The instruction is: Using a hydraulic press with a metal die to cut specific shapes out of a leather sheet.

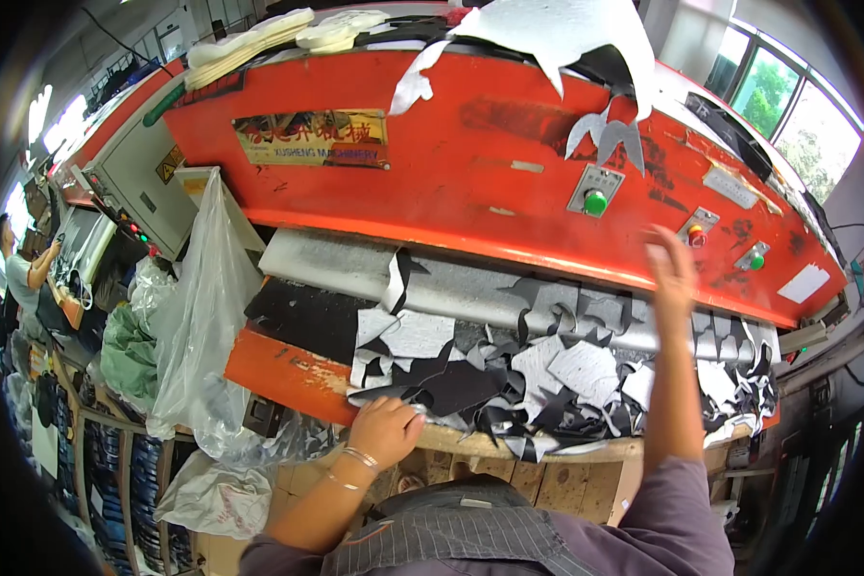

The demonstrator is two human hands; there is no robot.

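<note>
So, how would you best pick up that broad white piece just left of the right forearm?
I'd pinch its near edge, coming from above on the near side. The broad white piece looks thin and lies nearly flat among other scraps, so an edge seems the likeliest hold, and the red machine beam stands beyond it.

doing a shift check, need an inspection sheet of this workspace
Surface: red bed, paint worn at front left
Job's things: black and white cut pieces, overlapping across the bed
Clutter: white sheet draped over the machine top; clear plastic bag at left
Left hand: at bed's front edge; grip unclear
Right hand: raised, fingers extended, nothing seen held
Cables: thin dark line, probably a cable, upper left
Surroundings: another person far left; windows upper right
</note>
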